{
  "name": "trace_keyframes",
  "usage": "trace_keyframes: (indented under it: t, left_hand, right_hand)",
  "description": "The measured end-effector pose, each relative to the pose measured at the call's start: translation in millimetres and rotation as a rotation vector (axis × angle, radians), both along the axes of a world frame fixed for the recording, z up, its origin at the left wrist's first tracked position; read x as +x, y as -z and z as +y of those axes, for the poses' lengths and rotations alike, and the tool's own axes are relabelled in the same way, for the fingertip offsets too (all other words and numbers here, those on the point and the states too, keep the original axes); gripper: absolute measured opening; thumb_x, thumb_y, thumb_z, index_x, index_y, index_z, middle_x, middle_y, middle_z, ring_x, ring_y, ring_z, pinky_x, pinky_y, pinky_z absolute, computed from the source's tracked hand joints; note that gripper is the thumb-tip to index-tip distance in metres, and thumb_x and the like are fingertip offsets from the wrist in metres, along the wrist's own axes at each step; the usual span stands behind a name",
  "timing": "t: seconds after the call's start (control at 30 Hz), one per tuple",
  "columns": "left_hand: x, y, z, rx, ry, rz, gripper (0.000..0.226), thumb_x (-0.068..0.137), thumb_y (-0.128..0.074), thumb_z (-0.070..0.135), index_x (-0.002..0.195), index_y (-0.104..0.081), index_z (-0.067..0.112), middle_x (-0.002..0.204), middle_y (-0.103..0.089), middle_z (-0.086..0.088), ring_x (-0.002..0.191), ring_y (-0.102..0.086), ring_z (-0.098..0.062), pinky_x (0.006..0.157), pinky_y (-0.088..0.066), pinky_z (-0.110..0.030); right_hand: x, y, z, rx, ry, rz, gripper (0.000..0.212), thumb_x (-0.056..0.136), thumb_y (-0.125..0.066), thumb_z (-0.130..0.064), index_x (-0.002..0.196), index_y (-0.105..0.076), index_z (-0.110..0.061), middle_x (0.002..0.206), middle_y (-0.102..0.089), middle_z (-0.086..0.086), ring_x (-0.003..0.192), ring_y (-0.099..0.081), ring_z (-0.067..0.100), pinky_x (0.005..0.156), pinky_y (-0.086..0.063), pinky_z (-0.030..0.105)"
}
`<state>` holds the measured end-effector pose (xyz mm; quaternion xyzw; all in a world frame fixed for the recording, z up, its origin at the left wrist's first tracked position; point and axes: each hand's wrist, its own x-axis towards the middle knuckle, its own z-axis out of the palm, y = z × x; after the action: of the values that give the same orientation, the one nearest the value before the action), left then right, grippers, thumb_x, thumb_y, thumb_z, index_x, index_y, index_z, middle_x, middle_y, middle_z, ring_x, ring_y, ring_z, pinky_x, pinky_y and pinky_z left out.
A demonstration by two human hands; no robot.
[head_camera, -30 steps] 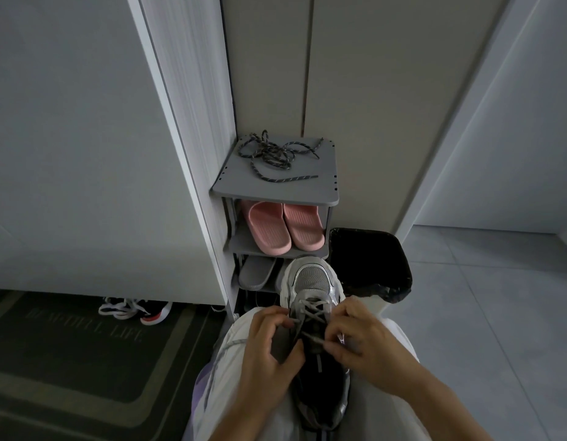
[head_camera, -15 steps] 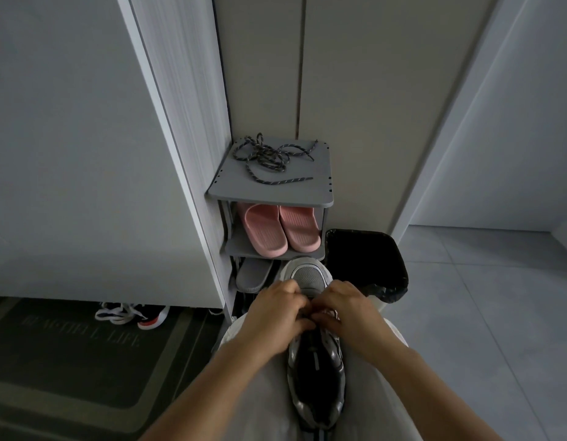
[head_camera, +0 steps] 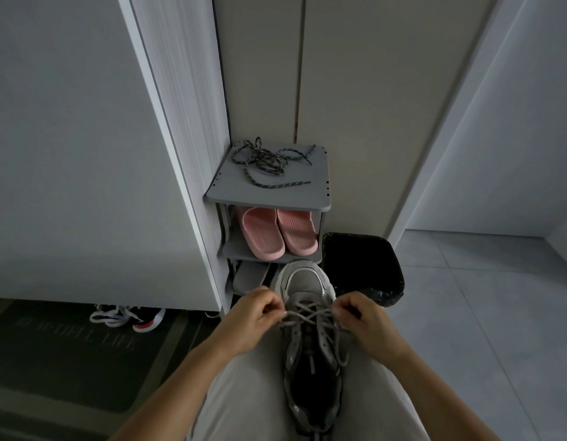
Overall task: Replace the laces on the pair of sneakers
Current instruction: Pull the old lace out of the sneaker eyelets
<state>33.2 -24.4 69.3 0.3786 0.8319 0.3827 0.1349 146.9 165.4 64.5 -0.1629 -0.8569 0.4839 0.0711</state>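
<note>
Pinched tight on the pale grey lace [head_camera: 307, 314], each grip holds one strand: the left hand [head_camera: 256, 316] at 9 o'clock of the eyelets and the right hand [head_camera: 368, 319] at 3 o'clock, fingers curled, the two hands apart with the lace crossing between them over the tongue. Looser loops of the same lace hang down the shoe's 3 o'clock side. The sneaker [head_camera: 311, 370], grey and silver with a dark opening, lies on the person's lap between the thighs in light trousers [head_camera: 244, 393]; its long axis runs 12 to 6, toe at 12 o'clock, heel at 6, sole down. Just past the toe stands a small grey shoe rack [head_camera: 266, 198], with dark speckled laces [head_camera: 269, 163] in a loose tangle on its top shelf, pink slippers [head_camera: 279, 233] on the shelf below, and a grey shoe [head_camera: 250, 278] lower again, partly hidden by the left hand. At 1 o'clock of the toe, just beside the rack, sits a black bin [head_camera: 361, 265]. At 9 o'clock another shoe [head_camera: 129, 316] with white laces peeks from under a pale cabinet [head_camera: 84, 154], beside a dark mat [head_camera: 69, 361]. Grey floor tiles [head_camera: 498, 313] spread toward 3 o'clock.
</note>
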Motion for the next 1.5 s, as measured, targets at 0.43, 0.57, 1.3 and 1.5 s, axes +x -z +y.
trace_keyframes:
  t: [0.43,0.57,1.3,1.5]
  left_hand:
    - [-2.6,-5.6,-0.6,0.122,-0.033,0.099,0.009,0.083,-0.065,0.015,0.077,-0.063,0.009,0.077,-0.055,0.004,0.073,-0.054,-0.010,0.064,-0.038,-0.011]
    - [3.8,7.7,-11.0,0.118,-0.085,-0.020,0.008,0.085,-0.063,0.015,0.078,-0.060,0.016,0.082,-0.055,0.005,0.081,-0.054,-0.006,0.071,-0.041,-0.016]
    - [14.9,-5.7,7.9,-0.069,0.042,0.209,0.051,0.071,-0.046,0.062,0.096,-0.065,0.022,0.095,-0.054,0.007,0.095,-0.051,-0.005,0.087,-0.035,-0.022]
    - [9.2,-12.3,24.1,-0.221,0.141,0.397,0.022,0.086,-0.058,0.037,0.097,-0.065,0.020,0.097,-0.063,0.005,0.099,-0.050,-0.008,0.096,-0.023,-0.024]
  right_hand:
    - [-4.6,-8.0,8.1,0.242,-0.067,0.069,0.014,0.083,-0.065,-0.011,0.075,-0.061,-0.021,0.078,-0.054,-0.012,0.073,-0.054,0.001,0.068,-0.039,0.011]
    - [5.6,5.9,-0.4,0.165,-0.007,0.071,0.024,0.083,-0.065,-0.008,0.076,-0.055,-0.030,0.082,-0.056,-0.009,0.076,-0.054,0.001,0.068,-0.038,0.005]
    - [-6.8,-1.9,-8.7,0.313,-0.055,0.205,0.025,0.079,-0.060,-0.042,0.094,-0.066,-0.024,0.098,-0.051,-0.018,0.095,-0.048,0.004,0.082,-0.038,0.017]
    - [-21.0,-4.4,-7.8,0.433,-0.233,0.120,0.015,0.078,-0.069,-0.023,0.084,-0.069,-0.010,0.076,-0.046,-0.017,0.075,-0.047,0.002,0.072,-0.035,0.016]
